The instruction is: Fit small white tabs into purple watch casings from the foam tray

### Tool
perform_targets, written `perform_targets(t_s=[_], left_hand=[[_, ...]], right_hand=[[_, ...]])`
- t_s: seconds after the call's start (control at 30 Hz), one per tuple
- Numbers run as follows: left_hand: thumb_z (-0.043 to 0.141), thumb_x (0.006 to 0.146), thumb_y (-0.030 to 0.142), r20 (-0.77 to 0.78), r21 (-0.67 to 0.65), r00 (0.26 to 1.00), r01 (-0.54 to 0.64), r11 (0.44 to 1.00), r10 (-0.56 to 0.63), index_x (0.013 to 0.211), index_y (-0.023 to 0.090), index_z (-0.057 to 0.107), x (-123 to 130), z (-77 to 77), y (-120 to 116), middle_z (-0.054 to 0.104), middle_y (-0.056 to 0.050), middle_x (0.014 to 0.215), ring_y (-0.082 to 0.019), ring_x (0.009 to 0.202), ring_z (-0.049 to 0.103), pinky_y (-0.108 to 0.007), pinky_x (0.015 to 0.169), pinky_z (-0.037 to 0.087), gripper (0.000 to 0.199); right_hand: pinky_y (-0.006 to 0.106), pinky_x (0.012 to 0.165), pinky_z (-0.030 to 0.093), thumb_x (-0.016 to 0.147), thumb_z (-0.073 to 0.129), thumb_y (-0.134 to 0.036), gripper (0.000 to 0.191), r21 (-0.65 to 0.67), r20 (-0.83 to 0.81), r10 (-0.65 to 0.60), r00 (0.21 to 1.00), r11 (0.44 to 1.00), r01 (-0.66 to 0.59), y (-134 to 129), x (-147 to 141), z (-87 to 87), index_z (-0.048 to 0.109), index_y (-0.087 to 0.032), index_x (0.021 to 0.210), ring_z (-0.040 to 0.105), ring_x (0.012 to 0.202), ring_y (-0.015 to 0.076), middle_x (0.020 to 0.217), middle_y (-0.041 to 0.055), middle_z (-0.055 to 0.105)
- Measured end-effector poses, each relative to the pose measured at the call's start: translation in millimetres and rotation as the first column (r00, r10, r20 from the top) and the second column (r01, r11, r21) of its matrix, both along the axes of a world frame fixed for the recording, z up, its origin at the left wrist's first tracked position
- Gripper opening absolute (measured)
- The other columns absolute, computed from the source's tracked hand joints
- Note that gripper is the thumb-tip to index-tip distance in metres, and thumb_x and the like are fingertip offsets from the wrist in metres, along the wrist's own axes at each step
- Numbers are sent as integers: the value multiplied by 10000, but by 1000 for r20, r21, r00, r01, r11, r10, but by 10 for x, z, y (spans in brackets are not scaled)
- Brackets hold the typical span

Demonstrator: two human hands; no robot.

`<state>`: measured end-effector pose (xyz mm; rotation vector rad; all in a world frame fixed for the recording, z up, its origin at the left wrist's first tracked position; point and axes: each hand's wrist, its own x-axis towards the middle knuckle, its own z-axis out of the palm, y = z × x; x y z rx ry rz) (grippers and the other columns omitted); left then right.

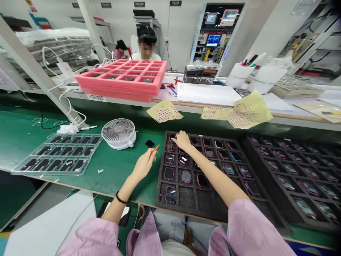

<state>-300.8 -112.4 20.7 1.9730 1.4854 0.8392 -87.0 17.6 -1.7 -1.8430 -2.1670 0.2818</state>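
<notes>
My left hand (pixel 144 164) is closed around a slim orange stick (pixel 155 148), its tip pointing up and right over the green bench. Just beyond it lies a small black watch-shaped piece (pixel 149 143). My right hand (pixel 183 140) reaches across a black foam tray (pixel 183 203), fingers bent at a smartwatch (pixel 172 137) in the far left compartment; the fingers partly cover that watch. Other smartwatches with purplish frames fill many compartments, and one has a lit screen (pixel 183 160). My right forearm hides part of the tray's middle.
A second black foam tray (pixel 289 193) of watches stands at the right. Left are a white fan (pixel 118 133) and a clear plastic tray (pixel 89 156) of black pieces. The shelf (pixel 191 103) ahead bears a pink foam tray (pixel 119 87) and papers. A co-worker (pixel 146 49) sits beyond.
</notes>
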Motion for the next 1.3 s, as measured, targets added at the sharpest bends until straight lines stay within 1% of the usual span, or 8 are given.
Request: perform_targets(t_s=[0.2,0.33,0.47,0.5,0.57,0.63,0.73,1.3], left_hand=[[275,948,421,147,-136,989,17,991,3,929,203,487,-10,-41,-91,536,32,679,-114,538,438,-231,590,355,304],[382,909,456,292,-210,956,90,974,-25,923,189,497,-5,-64,-106,465,40,682,-91,547,388,-200,523,312,291],[440,867,513,491,-295,871,167,941,0,951,180,514,1,-47,-143,408,60,652,-55,468,299,-169,423,229,351],[443,860,528,542,-312,840,170,935,29,936,178,519,17,-37,-147,383,69,628,-47,442,267,-165,403,205,366],[444,847,558,627,-346,773,170,923,93,881,176,521,70,-11,-143,332,87,579,-36,396,215,-160,372,173,391],[448,832,587,672,-374,727,168,912,142,812,178,507,140,14,-126,298,98,542,-29,362,195,-158,348,161,414],[460,812,621,692,-368,706,166,915,150,726,177,475,229,30,-105,284,102,510,-21,335,190,-162,331,148,452],[466,856,551,577,-200,810,15,980,105,661,151,548,158,31,-117,308,76,454,-53,390,263,-203,406,210,452]], right_hand=[[448,870,412,864,551,-447,324,-19,-130,-67,989,998,65,167,-131,-76,632,-133,872,529,1052,317,1035,205,604],[364,770,442,796,659,-277,149,-12,-289,-62,955,998,61,270,-243,-31,558,-184,853,601,878,249,868,113,648],[284,632,444,804,613,-275,161,14,-481,30,876,1000,-26,75,-313,106,502,-219,906,600,682,171,718,0,620],[260,575,435,828,569,-323,157,1,-559,60,827,997,-72,-36,-334,145,494,-224,923,578,599,145,669,-28,598],[240,472,397,813,560,-412,224,-122,-919,-5,394,955,-272,-297,-392,226,508,-224,924,526,489,121,628,-48,568],[214,410,343,736,657,-428,279,-191,-981,-173,83,892,-410,-557,-466,313,519,-216,855,477,427,94,580,-66,535],[186,371,288,695,728,-376,284,-252,-945,-321,-69,842,-476,-825,-579,441,519,-203,777,411,375,57,516,-84,500],[219,393,365,688,745,-392,342,-274,-914,-381,-140,833,-480,-893,-740,486,459,-212,639,403,375,72,448,-88,444]])
